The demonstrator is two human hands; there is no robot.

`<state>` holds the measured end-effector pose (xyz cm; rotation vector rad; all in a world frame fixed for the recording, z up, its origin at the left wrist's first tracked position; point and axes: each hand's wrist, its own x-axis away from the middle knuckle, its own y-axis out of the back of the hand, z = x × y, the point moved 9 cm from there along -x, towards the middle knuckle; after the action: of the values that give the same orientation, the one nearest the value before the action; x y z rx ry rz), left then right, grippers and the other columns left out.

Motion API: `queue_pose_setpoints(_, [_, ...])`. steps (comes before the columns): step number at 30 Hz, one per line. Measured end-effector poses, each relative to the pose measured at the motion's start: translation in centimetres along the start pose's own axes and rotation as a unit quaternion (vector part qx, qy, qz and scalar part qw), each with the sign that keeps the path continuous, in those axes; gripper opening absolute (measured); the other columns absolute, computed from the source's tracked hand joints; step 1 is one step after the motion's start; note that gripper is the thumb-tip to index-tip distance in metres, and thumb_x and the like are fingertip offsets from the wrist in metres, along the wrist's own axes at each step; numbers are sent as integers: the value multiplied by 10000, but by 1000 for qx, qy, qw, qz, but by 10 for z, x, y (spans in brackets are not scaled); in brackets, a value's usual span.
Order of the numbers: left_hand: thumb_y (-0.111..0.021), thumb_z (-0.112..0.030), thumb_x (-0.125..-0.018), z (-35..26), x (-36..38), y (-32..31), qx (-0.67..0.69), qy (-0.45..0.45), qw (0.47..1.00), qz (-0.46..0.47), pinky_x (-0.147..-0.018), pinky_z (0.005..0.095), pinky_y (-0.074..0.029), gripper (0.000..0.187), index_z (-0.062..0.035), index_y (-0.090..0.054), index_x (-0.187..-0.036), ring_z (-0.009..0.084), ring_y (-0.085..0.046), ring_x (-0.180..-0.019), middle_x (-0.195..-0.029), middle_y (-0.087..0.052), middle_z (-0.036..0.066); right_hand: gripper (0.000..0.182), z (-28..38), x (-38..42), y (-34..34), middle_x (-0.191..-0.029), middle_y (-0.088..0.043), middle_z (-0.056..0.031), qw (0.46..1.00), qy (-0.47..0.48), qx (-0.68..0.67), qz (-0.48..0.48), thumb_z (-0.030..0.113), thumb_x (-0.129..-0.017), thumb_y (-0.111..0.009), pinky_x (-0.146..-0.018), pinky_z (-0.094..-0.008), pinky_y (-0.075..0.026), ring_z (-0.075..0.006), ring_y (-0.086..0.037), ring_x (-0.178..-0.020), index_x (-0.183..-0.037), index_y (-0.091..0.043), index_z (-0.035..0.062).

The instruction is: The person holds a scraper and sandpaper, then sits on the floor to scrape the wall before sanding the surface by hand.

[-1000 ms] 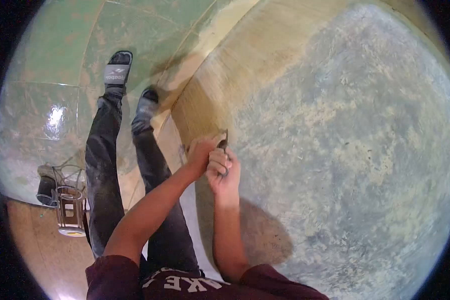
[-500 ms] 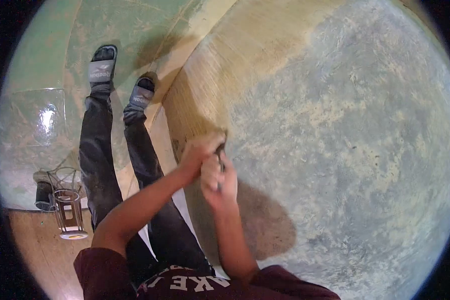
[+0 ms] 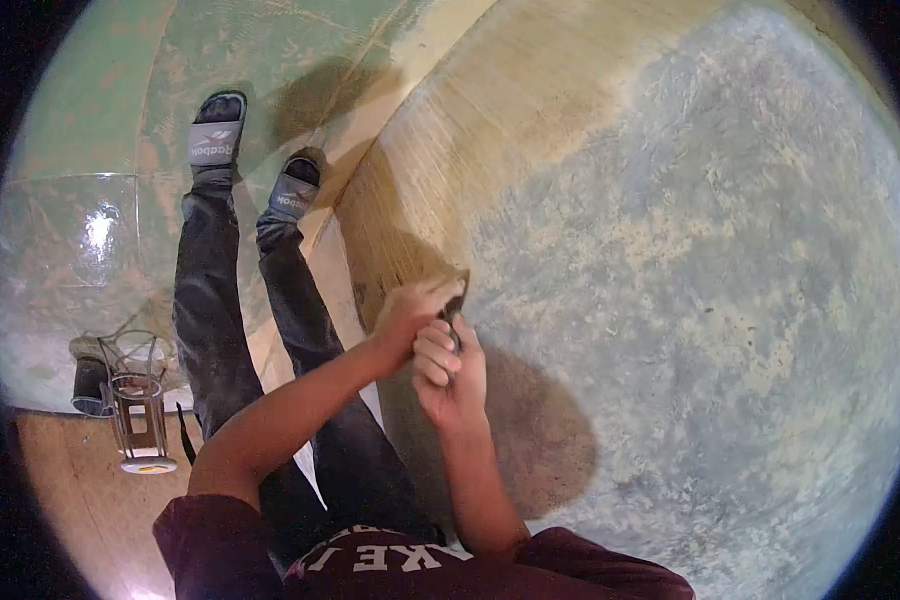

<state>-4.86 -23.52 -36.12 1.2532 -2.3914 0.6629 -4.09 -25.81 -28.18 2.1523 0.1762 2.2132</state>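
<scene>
Across the right of the view spreads the wall (image 3: 690, 300) we are working on, its surface mottled grey-blue with pale patches where the old coat has come away. A broad tan band (image 3: 470, 130) runs along its left side, bare and streaked, and we judge that this is the part already scraped clean. The grey area is much the larger, so by our reckoning most of the job is left.

Below and to the left lies the green floor (image 3: 100, 120), dusty and glossy in spots, with our dark trousers (image 3: 220, 310) and grey slippers (image 3: 213, 140) standing on it. A small wire stand (image 3: 138, 405) sits by the floor's edge near a dark object we cannot identify.

At the border between tan and grey, our two hands meet. Our right hand (image 3: 450, 365) is clenched round the handle of a scraper (image 3: 454, 300), whose dark blade end touches the wall just at the edge of the cleaned band. Our left hand (image 3: 405, 315) is closed over the top of the tool, pressing it against the surface; whether its fingers wrap the blade or only bear on it, we cannot tell. Both hands touch each other, and their shadow (image 3: 530, 430) falls on the wall below.
</scene>
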Motion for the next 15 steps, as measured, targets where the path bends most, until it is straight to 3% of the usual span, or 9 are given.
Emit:
queue_pose_setpoints(1, [-561,-161,-856,6,-9,3,23,13,1000,8,-870,375,-533,304,-66,-622,-1138,296,-676,-1063,-1149,-677,128,279,6,-18,-2,-684,-417,12,1000,2,-2,0,268,-1055,-469,-427,-258,-300,-84,-382,-491,-838,-449,92])
queue_pose_setpoints(2, [-568,-166,-849,28,-18,-3,24,83,994,69,-885,365,-533,335,-65,-623,-1165,304,-673,-1080,-1199,-674,132,274,7,-38,-3,-688,-423,11,998,-36,-48,11,275,-1057,-463,-414,-257,-293,-84,-381,-483,-855,-456,90])
queue_pose_setpoints(3, [-568,-166,-849,25,-9,-2,22,80,994,72,-885,365,-533,335,-65,-623,-1165,304,-673,-1080,-1199,-674,132,270,2,-48,-7,-693,-430,11,993,-73,-93,26,283,-1059,-456,-402,-257,-285,-84,-380,-475,-872,-463,88])
queue_pose_setpoints(5, [-569,-171,-853,-1,-4,8,21,-26,999,-4,-855,377,-536,358,-72,-622,-1193,319,-676,-1046,-1133,-680,144,271,-3,-23,-10,-698,-436,16,997,-46,-42,38,293,-1063,-446,-405,-253,-301,-82,-371,-466,-894,-476,84])
queue_pose_setpoints(9, [-595,-94,-825,-10,9,2,61,-25,997,-27,-765,427,-538,249,-84,-620,-1073,363,-677,-941,-1016,-670,160,263,-5,11,6,-701,-427,28,999,-15,21,24,308,-1063,-454,-433,-263,-301,-81,-361,-479,-904,-494,102])
queue_pose_setpoints(11, [-588,-94,-827,-8,-5,14,51,-42,998,-13,-761,418,-537,264,-92,-631,-1088,364,-670,-947,-1011,-668,150,276,-20,-9,0,-702,-423,28,997,9,60,-54,331,-1069,-445,-424,-264,-281,-79,-370,-498,-913,-503,110])
queue_pose_setpoints(12, [-583,-114,-841,7,-9,8,48,3,999,22,-755,412,-522,276,-94,-631,-1112,362,-660,-926,-992,-653,145,291,-24,-16,1,-703,-422,30,988,76,98,-95,347,-1073,-437,-421,-265,-280,-79,-372,-507,-916,-505,113])
queue_pose_setpoints(13, [-577,-135,-854,22,-9,-4,49,51,996,50,-749,406,-506,289,-96,-631,-1135,360,-650,-904,-973,-639,141,291,-23,-15,6,-703,-422,30,987,74,103,-96,347,-1073,-437,-421,-265,-280,-79,-372,-507,-916,-505,113])
queue_pose_setpoints(15, [-577,-120,-838,22,3,-13,1,26,1000,17,-743,403,-518,349,-115,-624,-1184,360,-651,-904,-1027,-632,129,300,-11,-13,23,-698,-420,30,984,95,128,-80,352,-1074,-438,-421,-261,-271,-80,-368,-505,-910,-504,109])
